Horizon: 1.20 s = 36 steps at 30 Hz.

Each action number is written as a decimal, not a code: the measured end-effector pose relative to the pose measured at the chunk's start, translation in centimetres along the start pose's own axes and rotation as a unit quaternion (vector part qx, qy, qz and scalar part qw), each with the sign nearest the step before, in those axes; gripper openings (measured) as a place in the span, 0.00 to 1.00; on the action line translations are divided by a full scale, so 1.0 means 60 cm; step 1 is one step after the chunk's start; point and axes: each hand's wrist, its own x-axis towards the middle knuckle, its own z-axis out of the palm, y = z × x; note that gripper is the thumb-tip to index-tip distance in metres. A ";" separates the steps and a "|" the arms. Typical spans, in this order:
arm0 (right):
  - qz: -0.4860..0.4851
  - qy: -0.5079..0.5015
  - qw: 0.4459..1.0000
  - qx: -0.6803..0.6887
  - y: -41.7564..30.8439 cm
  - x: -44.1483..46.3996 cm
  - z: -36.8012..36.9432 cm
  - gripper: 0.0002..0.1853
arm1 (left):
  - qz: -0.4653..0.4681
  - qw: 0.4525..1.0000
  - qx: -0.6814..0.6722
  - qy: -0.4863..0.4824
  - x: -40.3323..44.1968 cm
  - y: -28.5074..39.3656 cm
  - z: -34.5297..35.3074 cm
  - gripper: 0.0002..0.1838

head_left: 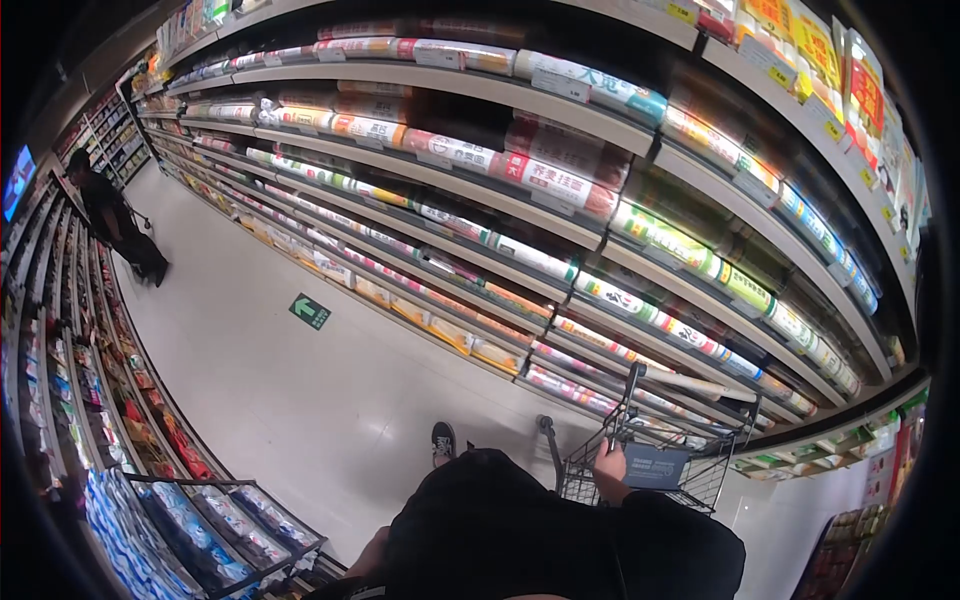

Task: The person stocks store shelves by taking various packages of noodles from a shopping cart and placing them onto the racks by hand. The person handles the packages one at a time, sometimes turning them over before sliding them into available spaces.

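My right hand (pixel 609 471) is closed on the bar of a wire shopping cart (pixel 690 452), which stands at my right side. A dark sign plate with pale lettering (pixel 655 467) is fixed to the cart just beside the hand. My left hand (pixel 370 553) hangs low at my left side, partly hidden by my dark clothing, and its fingers cannot be made out. Near it is a dark-framed rack (pixel 228 484) of blue and white packets.
Long shelves (pixel 560 125) of packed noodles run along the aisle. Stocked shelves (pixel 115 370) line the left side. A person in dark clothes (pixel 112 215) is farther down the aisle. A green arrow sign (pixel 309 310) marks the pale floor (pixel 250 380).
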 end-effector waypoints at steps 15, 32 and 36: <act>0.059 0.021 0.998 0.032 -0.191 -0.013 0.078 0.23 | -0.133 0.924 -0.335 0.127 0.179 0.098 -0.482 0.16; 0.078 -0.026 0.995 0.061 -0.421 -0.127 0.196 0.28 | -0.053 0.992 -0.104 0.049 0.324 -0.009 -0.609 0.21; 0.095 0.005 0.995 0.015 -0.497 -0.165 0.231 0.30 | -0.060 0.967 -0.229 0.090 0.334 -0.043 -0.721 0.19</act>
